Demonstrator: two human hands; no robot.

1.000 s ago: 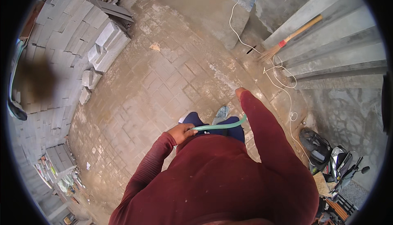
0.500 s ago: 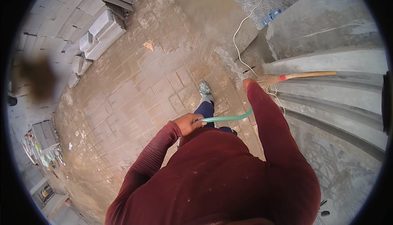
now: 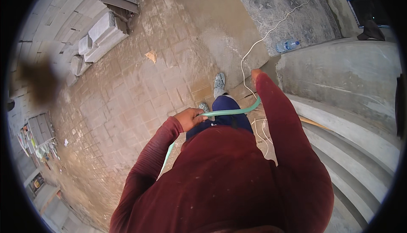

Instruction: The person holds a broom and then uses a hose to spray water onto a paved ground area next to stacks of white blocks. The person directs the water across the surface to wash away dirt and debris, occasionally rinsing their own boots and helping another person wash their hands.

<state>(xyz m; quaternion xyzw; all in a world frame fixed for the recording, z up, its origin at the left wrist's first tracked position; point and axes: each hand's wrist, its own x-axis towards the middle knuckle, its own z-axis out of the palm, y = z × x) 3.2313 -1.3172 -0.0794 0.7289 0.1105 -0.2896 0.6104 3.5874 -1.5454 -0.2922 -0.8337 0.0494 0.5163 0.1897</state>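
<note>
A pale green hose [image 3: 231, 112] crosses in front of my waist, with my left hand [image 3: 189, 119] wrapped round it. From there a length of it trails down behind my left sleeve. On the other side it curves up behind my right forearm toward my right hand [image 3: 256, 75]. This hand is stretched forward over the paving's right edge, its fingers curled and partly hidden. The hose's end is out of sight. Behind my right sleeve, part of a broom's wooden handle [image 3: 314, 123] shows on the steps.
Concrete steps [image 3: 339, 116] and a low wall [image 3: 335, 69] stand on my right. A white cable [image 3: 253, 46] runs over the wet paving [image 3: 127, 101]. A plastic bottle [image 3: 287, 46] lies by the wall. Grey blocks [image 3: 101, 33] are stacked at left, and a broken piece [image 3: 151, 56] lies ahead.
I have stepped forward; the steps and broom have slid back past my right arm, and the bottle and wall sit nearer. Both hands keep their positions on the hose.
</note>
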